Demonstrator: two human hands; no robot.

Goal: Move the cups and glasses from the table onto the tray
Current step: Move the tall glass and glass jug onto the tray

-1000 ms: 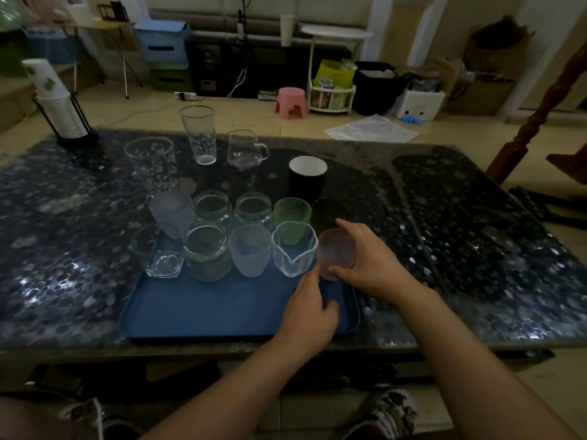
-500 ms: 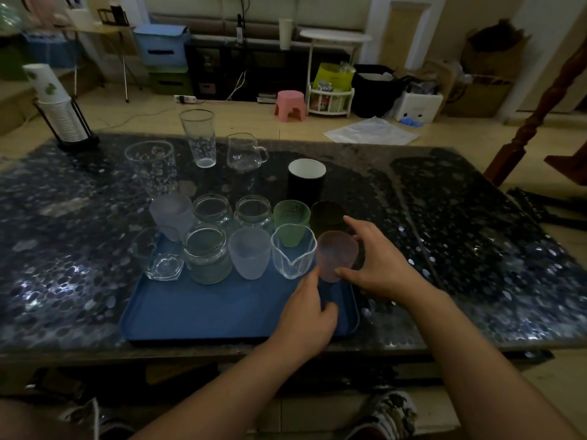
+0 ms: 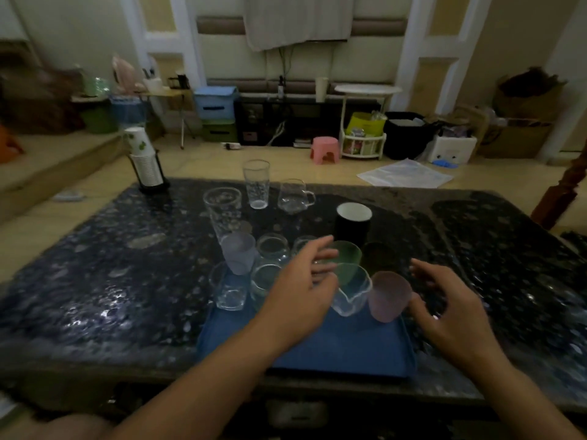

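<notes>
A blue tray (image 3: 343, 347) lies at the table's near edge and carries several cups and glasses. A frosted pink cup (image 3: 388, 295) stands at its far right corner, next to a clear spouted glass (image 3: 352, 293) and a green cup (image 3: 347, 257). My right hand (image 3: 451, 309) hovers just right of the pink cup, fingers spread, holding nothing. My left hand (image 3: 301, 290) reaches over the tray's middle cups, open, hiding some of them. Behind the tray on the table stand a black cup (image 3: 353, 225), a dark cup (image 3: 379, 257), a tall glass (image 3: 256, 183), a glass pitcher (image 3: 293, 196) and a wide patterned glass (image 3: 223, 212).
A rack of stacked paper cups (image 3: 144, 160) stands at the table's far left corner. The dark speckled tabletop (image 3: 111, 274) stretches left and right of the tray. A wooden post (image 3: 568, 185) rises at the far right. Floor clutter lies beyond the table.
My right hand has let go of the pink cup, which now stands on the tray. My left hand has moved forward over the cups. The head camera has tilted up.
</notes>
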